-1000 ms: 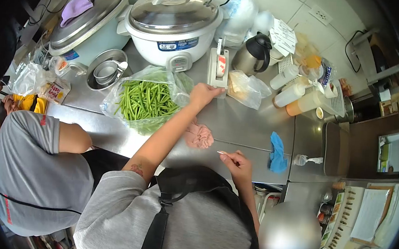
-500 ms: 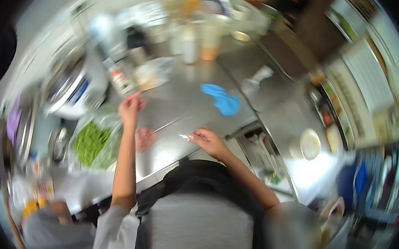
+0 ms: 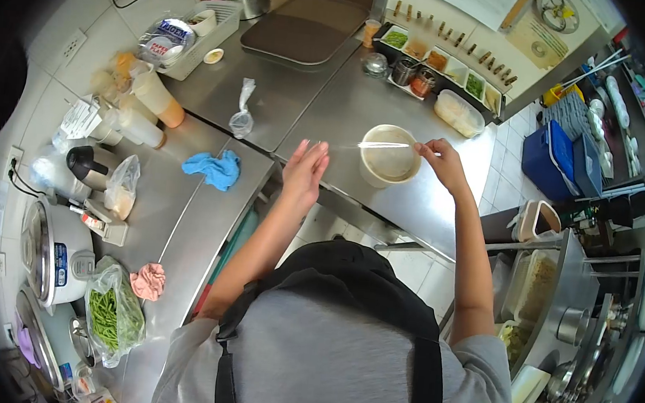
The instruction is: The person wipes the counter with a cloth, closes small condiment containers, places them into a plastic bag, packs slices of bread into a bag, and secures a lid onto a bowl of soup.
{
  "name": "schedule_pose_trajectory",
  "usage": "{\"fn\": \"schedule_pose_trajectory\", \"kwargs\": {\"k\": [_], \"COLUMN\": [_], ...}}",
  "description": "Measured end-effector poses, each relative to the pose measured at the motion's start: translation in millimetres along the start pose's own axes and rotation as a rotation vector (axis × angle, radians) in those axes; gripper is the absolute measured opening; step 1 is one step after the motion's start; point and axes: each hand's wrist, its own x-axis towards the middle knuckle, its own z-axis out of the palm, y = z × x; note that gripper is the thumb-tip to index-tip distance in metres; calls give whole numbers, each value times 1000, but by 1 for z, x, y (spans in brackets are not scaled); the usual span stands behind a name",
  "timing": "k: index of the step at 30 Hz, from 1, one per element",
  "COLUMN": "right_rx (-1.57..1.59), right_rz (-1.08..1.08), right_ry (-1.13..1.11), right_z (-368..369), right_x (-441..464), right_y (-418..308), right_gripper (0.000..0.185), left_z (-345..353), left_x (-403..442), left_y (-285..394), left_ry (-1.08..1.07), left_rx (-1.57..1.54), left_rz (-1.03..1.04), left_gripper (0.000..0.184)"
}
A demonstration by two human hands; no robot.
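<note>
My right hand [image 3: 439, 163] pinches one end of a thin clear strip of tape [image 3: 384, 145] above a round white tub [image 3: 388, 165] with a pale lid or content. The strip stretches left toward my left hand [image 3: 306, 170], which is raised over the counter edge with its fingers close together; whether it grips the strip's far end is too fine to make out. A tape dispenser [image 3: 106, 222] stands on the left counter, beside a small clear bag [image 3: 122, 189].
Blue cloth [image 3: 214, 169], pink cloth [image 3: 148, 281] and a bag of green beans [image 3: 105, 313] lie on the left counter. Squeeze bottles [image 3: 156, 97] stand behind. A condiment rack [image 3: 443, 65], plastic container [image 3: 458, 114] and brown tray [image 3: 303, 29] are further back.
The view has swung right. My left hand has left the tape dispenser, and both hands are now beside or over the white tub, with a longer strip showing.
</note>
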Motion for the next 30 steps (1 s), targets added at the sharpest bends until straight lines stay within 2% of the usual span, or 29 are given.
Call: {"fn": "schedule_pose_trajectory", "kwargs": {"k": [4,7,8,10,12,13,16,17,20,22,26,27,28,29,30], "right_rx": [-12,-123,76,201,83,192,322,352,371,332,46,57,68,78,286], "right_rz": [55,110,120,165,163,179,174,210,160,142,172,183,191,197,280], "right_ry": [54,67,70,95,154,130,248,152,172,144,77,64,51,36,132], "right_z": [-11,14,28,62,83,91,101,112,124,119,102,100,96,95,97], "right_x": [15,16,12,8,-1,-4,-4,-1,1,1,-2,-3,-4,-6,-11], "right_y": [41,86,96,112,103,101,90,114,126,124,90,90,90,89,89], "right_gripper": [42,46,45,42,38,37,38,37,34,32,29,31,32,34,39], "left_z": [48,35,18,15,15,13,24,23,17,12,8,4,0,-3,-3], "left_x": [29,57,70,77,73,75,63,64,69,70,66,64,63,55,46], "left_y": [-26,-63,-84,-100,-109,-111,-120,-124,-139,-141,-132,-131,-130,-126,-119], "left_ry": [69,79,67,77,123,140,220,219,211,228,89,53,18,19,27], "left_rx": [74,202,272,334,324,390,342,333,363,451,607,627,645,771,894], "left_rz": [114,183,207,265,318,293,174,209,245,202,221,230,242,340,444], "left_gripper": [58,52,52,50,46,44,46,48,51,51,48,46,44,44,44]}}
